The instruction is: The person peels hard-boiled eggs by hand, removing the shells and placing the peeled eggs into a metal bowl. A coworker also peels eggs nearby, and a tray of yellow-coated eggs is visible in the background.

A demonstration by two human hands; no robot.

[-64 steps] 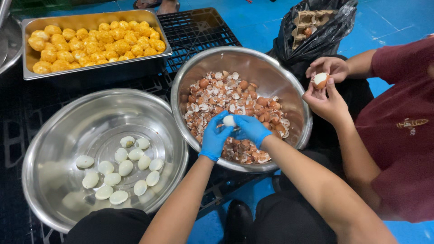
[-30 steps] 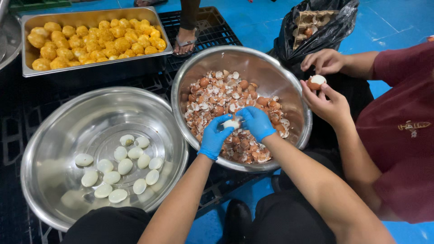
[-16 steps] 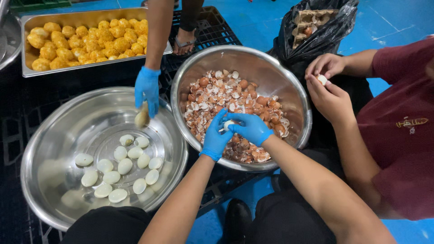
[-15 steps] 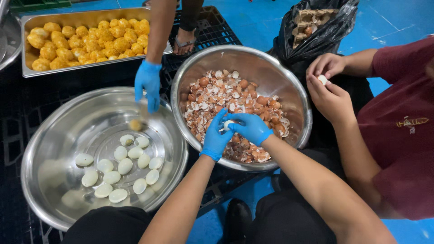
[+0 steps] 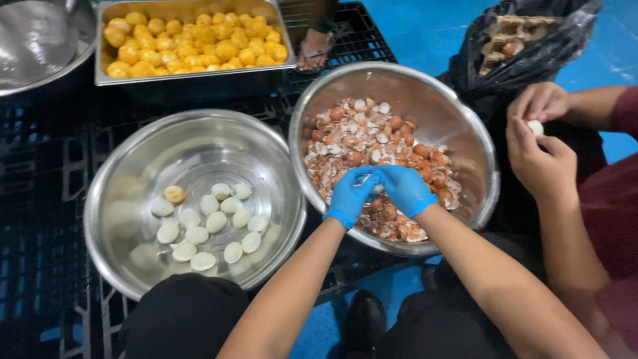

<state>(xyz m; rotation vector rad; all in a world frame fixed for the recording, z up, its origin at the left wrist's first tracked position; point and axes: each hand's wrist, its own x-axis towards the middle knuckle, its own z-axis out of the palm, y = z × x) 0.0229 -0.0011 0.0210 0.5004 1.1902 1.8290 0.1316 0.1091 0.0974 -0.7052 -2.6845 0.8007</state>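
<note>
My left hand [image 5: 351, 195] and my right hand [image 5: 404, 189], both in blue gloves, meet over the steel bowl of broken eggshells [image 5: 425, 100]. Together they pinch a small white egg [image 5: 377, 189], mostly hidden by my fingers. To the left stands a second steel bowl [image 5: 139, 166] with several peeled white eggs [image 5: 216, 221] and one yellowish egg [image 5: 175, 194] in it.
A metal tray of yellow yolks [image 5: 193, 40] sits at the back. Another person's bare hands [image 5: 539, 143] hold an egg at the right. A black bag with egg cartons [image 5: 531, 43] lies behind them. A sandalled foot [image 5: 312, 53] stands on the black crate.
A blue-gloved hand of another person dropped a yellowish egg into the left bowl and withdrew. My hands stayed over the shell bowl, working on the egg.
</note>
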